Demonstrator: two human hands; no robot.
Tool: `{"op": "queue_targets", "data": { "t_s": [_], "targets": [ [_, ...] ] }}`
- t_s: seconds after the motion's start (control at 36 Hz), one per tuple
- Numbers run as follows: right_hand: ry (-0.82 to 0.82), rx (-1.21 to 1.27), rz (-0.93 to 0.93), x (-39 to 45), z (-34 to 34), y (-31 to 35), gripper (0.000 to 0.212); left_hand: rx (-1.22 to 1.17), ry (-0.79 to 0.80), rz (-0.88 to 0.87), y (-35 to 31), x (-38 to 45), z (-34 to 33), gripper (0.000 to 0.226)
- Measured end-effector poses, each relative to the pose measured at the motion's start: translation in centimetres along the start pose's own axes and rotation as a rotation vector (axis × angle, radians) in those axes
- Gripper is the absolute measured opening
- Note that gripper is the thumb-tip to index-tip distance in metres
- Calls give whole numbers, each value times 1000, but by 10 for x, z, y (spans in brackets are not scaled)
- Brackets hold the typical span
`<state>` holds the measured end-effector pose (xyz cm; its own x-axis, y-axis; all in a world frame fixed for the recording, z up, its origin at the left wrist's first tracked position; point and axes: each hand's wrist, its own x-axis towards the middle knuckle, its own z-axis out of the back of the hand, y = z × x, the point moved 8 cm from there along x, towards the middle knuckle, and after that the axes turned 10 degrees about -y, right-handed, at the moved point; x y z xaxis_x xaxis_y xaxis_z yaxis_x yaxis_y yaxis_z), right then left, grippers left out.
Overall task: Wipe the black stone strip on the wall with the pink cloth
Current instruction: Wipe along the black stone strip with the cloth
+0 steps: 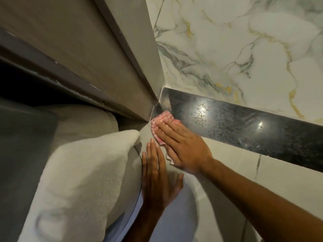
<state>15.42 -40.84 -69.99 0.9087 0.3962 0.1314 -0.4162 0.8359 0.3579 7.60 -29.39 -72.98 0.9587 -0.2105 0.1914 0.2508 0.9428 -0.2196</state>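
Nearest, the left hand (157,179) lies flat, fingers straight, on the pale wall (227,154). Farther, the right hand (181,147), fingers straight too, presses the pink checked cloth (161,119) onto the glossy black stone strip's (244,128) left end.

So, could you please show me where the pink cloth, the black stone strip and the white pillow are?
pink cloth (162,117), head view, on its uncovered upper edge.
black stone strip (244,131), head view, on its glossy middle.
white pillow (83,172), head view, on its fleecy middle.
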Motion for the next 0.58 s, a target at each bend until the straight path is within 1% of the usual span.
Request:
{"op": "queue_targets", "data": {
  "t_s": [0.06,0.08,0.11,0.14,0.19,0.22,0.25,0.28,0.31,0.33,0.42,0.44,0.47,0.53,0.58],
  "targets": [
    [1,-35,13,-19,7,-7,63,-9,19,0,-1,1,1,91],
    [-21,-42,-28,-22,12,-15,63,-5,37,0,0,2,1,93],
    [-73,-40,-117,-21,19,-26,62,2,58,2,0,2,0,96],
    [-152,-39,-253,-18,27,-40,61,12,76,4,0,3,-1,97],
    [-304,-67,-582,-11,42,-65,62,40,86,2,0,4,-1,99],
    [-335,-90,-708,-6,44,-71,63,50,81,-3,0,4,-1,99],
    [-341,-110,-784,0,43,-73,64,58,74,-13,-1,5,-1,99],
    [-334,-123,-810,8,41,-72,65,64,67,-25,-2,5,-1,98],
    [-314,-119,-792,16,37,-68,66,67,58,-34,-2,6,-1,97],
    [-276,-96,-729,24,31,-63,67,68,50,-38,-2,6,0,96],
    [-90,-24,-358,26,12,-32,66,69,47,-52,-3,5,2,89],
    [-41,-26,-256,15,8,-24,66,63,45,-59,-5,6,3,87],
    [-12,-34,-199,0,8,-20,65,55,47,-60,-5,7,4,84],
    [-24,-51,-203,-30,15,-28,65,44,75,-43,-6,10,5,83],
    [-118,-66,-328,-51,32,-49,66,47,109,-25,-5,11,6,84]
  ]
}}
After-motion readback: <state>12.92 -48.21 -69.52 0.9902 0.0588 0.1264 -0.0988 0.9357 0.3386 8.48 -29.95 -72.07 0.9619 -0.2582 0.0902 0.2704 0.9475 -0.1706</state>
